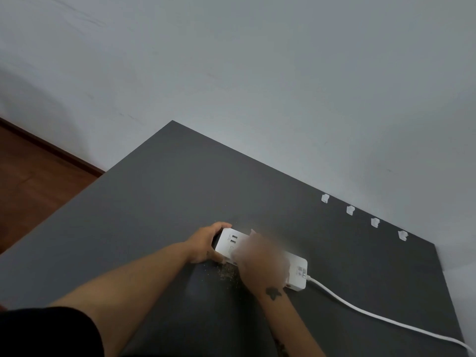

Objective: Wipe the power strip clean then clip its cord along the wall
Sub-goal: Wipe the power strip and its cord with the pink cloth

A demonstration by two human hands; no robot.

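Wiping looked half done. The left hand (206, 243) gripped one end of the power strip (230, 240) on the table (154, 202). The right hand (260, 264) lay blurred over its middle, perhaps with a cloth, its grip unclear. Crumbs (228, 273) remained beside it. The strip lay left to right, its cord (360, 309) trailing right, not yet in the clips (350, 210).
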